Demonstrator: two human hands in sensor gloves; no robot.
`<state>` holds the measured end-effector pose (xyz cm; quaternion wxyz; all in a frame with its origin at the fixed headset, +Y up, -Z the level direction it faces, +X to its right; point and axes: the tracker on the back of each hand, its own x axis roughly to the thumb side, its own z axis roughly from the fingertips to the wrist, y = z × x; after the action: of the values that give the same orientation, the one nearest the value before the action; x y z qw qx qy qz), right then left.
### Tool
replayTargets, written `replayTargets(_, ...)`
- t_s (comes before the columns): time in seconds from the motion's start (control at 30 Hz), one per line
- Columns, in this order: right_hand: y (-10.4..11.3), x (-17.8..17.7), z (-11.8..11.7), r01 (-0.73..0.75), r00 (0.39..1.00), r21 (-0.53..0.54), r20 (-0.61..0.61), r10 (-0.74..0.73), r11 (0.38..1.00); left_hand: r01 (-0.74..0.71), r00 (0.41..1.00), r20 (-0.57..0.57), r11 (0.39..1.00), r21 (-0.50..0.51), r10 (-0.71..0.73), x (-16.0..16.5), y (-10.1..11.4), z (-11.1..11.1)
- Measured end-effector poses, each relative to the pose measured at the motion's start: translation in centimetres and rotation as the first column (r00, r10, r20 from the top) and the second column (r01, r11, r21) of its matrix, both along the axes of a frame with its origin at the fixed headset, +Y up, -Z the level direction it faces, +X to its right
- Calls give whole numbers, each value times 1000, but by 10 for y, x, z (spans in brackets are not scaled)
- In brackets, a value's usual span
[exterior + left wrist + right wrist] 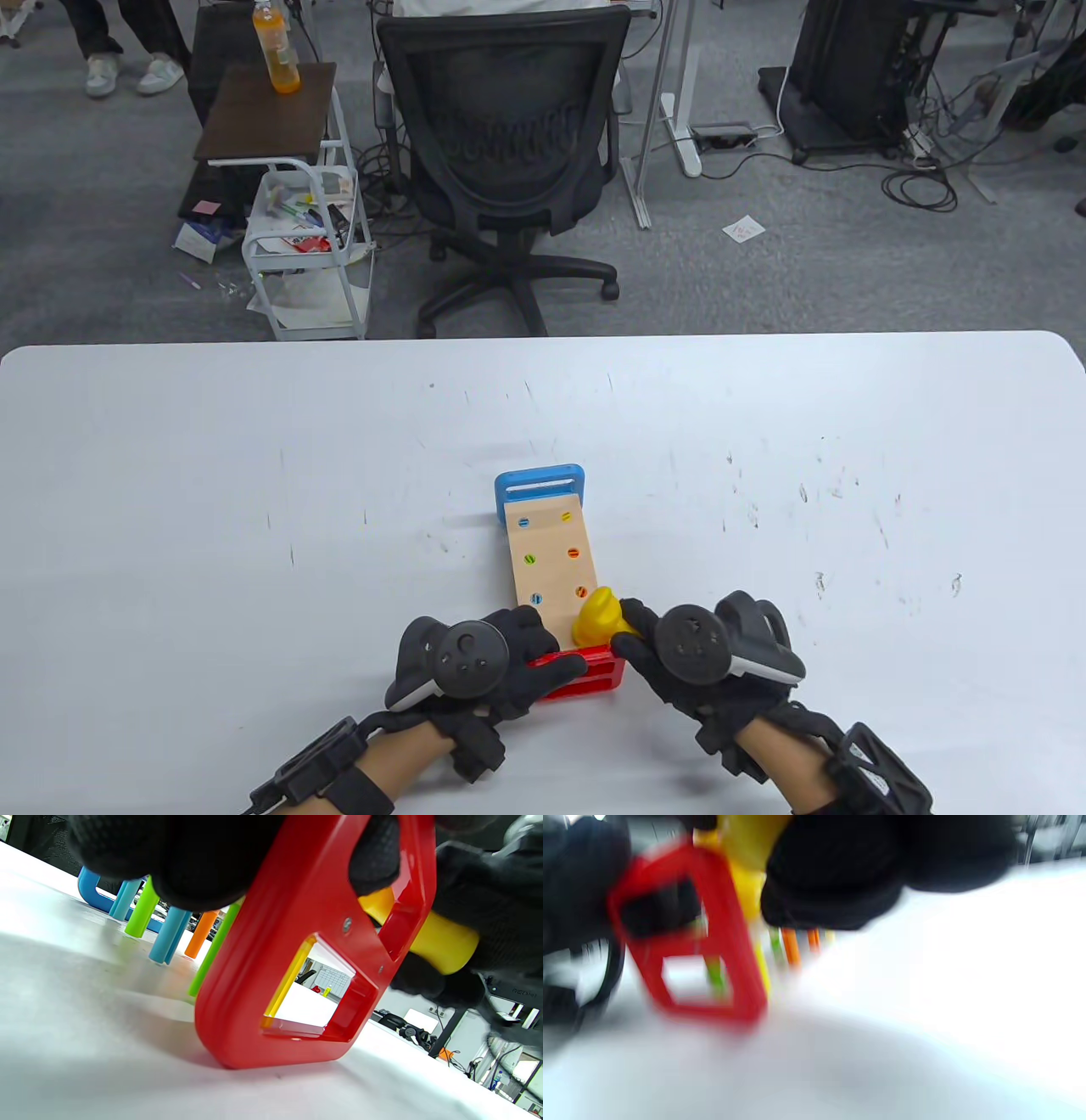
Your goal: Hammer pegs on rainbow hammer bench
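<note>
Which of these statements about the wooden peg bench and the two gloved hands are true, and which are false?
1. The left hand grips the red plastic end piece of the wooden peg bench. True.
2. The yellow plastic hammer lies alone on the white table, far from both hands. False: the right hand holds it at the bench's near end.
3. The bench's far end piece is blue. True.
4. All the pegs stand high above the bench top. False: their tops sit about level with it.
5. The black office chair lies tipped over. False: it stands upright.
</note>
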<state>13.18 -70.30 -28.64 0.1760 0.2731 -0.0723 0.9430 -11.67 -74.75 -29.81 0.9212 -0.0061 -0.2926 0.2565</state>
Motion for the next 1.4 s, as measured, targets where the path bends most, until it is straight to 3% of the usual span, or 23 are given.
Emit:
replayTargets(0.03, 1, 1, 1, 53, 999, 66, -11, -52, 996, 1, 1000, 0, 1000, 2, -1, 0, 0, 0)
replayTargets(0.1, 6, 5, 4, 78, 997, 72, -13, -77, 994, -2, 1000, -1, 1000, 0, 2, 0, 0, 0)
replayTargets(0.17, 12, 7, 6, 157, 988, 168, -16, -157, 973, -2, 1000, -1, 1000, 1, 2, 0, 0, 0)
replayTargets(0.37, 17, 11, 8, 269, 963, 238, -70, -260, 933, -3, 1000, -1, 1000, 1, 3, 0, 0, 0)
replayTargets(0.47, 10, 8, 6, 249, 968, 227, -87, -235, 942, -4, 1000, -1, 1000, 1, 4, 0, 0, 0)
replayTargets(0.57, -4, -4, -8, -14, 999, 27, -38, 15, 1000, -4, 1000, -2, 1000, 1, 4, 0, 0, 0)
replayTargets(0.6, -7, -1, -8, -321, 941, -252, 26, 338, 913, -4, 1000, -2, 1000, -1, 4, 0, 0, 0)
replayTargets(0.63, -6, -4, -8, -200, 978, -242, -102, 180, 950, -5, 1000, -1, 1000, 1, 5, 0, 0, 0)
replayTargets(0.67, -4, -3, -3, -62, 998, -71, -16, 61, 996, -4, 1000, -2, 1000, 1, 4, 0, 0, 0)
replayTargets(0.7, -3, -2, -2, -12, 1000, 26, -25, 12, 1000, -2, 1000, -2, 1000, 2, 2, 0, 0, 0)
replayTargets(0.8, -9, 2, 0, -26, 999, -7, -25, 26, 1000, -3, 1000, -2, 1000, 2, 3, 0, 0, 0)
replayTargets(1.0, -12, 7, -5, 91, 996, 52, 18, -92, 994, 2, 1000, 0, 1000, 6, -2, 0, 0, 0)
replayTargets(1.13, -10, 7, -5, 39, 996, 129, 70, -48, 991, 4, 1000, 2, 1000, 7, -4, 0, 0, 0)
replayTargets(1.23, -13, 6, -6, -99, 985, 177, 159, 71, 979, 7, 1000, 2, 1000, 8, -7, 0, 0, 0)
replayTargets(1.4, -23, 7, -13, -231, 951, 151, 243, 190, 961, 11, 1000, 3, 1000, 3, -11, 0, 0, 0)
